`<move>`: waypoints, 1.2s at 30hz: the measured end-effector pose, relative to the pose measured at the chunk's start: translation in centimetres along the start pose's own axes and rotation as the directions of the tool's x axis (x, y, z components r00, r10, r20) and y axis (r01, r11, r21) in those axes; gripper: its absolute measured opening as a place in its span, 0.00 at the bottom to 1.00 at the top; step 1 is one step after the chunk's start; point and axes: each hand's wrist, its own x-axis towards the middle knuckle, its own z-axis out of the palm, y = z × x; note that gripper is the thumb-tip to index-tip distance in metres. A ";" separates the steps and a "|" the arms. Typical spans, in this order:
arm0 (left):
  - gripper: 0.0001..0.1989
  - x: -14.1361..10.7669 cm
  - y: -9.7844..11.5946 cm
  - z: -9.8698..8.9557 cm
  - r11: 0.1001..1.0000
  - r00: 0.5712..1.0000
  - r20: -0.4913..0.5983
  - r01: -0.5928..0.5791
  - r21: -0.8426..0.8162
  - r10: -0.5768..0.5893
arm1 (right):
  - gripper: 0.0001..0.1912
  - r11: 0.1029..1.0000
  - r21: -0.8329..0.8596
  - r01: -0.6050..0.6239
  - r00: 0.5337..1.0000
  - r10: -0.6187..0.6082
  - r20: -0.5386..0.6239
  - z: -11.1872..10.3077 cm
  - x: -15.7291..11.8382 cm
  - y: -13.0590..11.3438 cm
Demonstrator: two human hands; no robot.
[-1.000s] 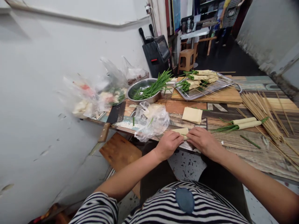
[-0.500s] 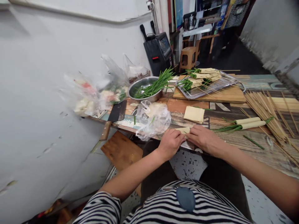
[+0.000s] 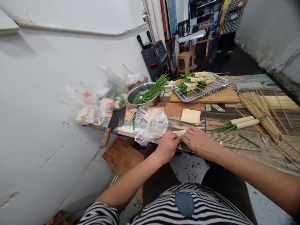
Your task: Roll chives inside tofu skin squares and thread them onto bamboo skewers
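Note:
At the table's front edge, my left hand (image 3: 167, 145) and my right hand (image 3: 196, 140) are close together with curled fingers on a pale yellow tofu sheet (image 3: 179, 132). A partly rolled strip of it shows between and behind the fingers; the rest is hidden under them. Just beyond my right hand lies a stack of square tofu sheets (image 3: 190, 116). To the right, two finished tofu rolls (image 3: 247, 123) with green chives poking from the ends lie side by side. A crumpled clear plastic bag (image 3: 153, 123) lies beyond my left hand.
Chives (image 3: 152, 91) fill a steel bowl (image 3: 131, 99). A metal tray (image 3: 187, 98) of skewered rolls rests on a wooden board (image 3: 211, 99). Bamboo skewers (image 3: 261, 114) spread at right. A cleaver (image 3: 117, 118) overhangs the left edge by its handle. A person (image 3: 232, 22) stands in the background.
The view has tilted up and shifted slightly right. Both hands stay together on the tofu sheet, with their fingers only slightly moved.

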 end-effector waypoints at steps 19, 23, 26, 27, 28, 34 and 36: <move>0.11 0.0 0.7 -0.9 0.992 0.992 -0.023 0.125 -0.002 -0.125 | 0.10 0.992 0.125 -0.035 0.990 0.017 0.140 -0.8 1.0 1.3; 0.12 0.2 0.6 -0.7 0.991 0.991 0.005 0.135 -0.016 -0.135 | 0.11 0.997 0.079 -0.016 0.999 0.012 0.045 -0.4 0.5 0.7; 0.13 0.4 0.4 -0.9 0.984 0.986 0.039 0.165 -0.074 -0.162 | 0.11 0.992 0.125 0.005 0.999 -0.011 0.047 -0.2 0.7 1.1; 0.13 0.4 0.3 -1.0 0.980 0.984 0.054 0.175 -0.099 -0.171 | 0.12 0.988 0.155 0.006 0.997 -0.017 0.069 -0.2 1.0 1.4; 0.13 0.4 0.2 -1.1 0.975 0.982 0.069 0.185 -0.122 -0.177 | 0.12 0.982 0.189 0.000 0.995 -0.019 0.100 -0.3 1.2 1.7; 0.09 0.7 -0.2 -1.5 0.947 0.962 0.151 0.256 -0.196 -0.228 | 0.13 0.937 0.321 -0.139 0.950 0.035 0.310 -1.3 3.0 3.1; 0.09 0.7 -0.3 -1.4 0.935 0.956 0.166 0.276 -0.224 -0.242 | 0.12 0.931 0.314 -0.188 0.936 0.072 0.345 -1.4 3.2 3.3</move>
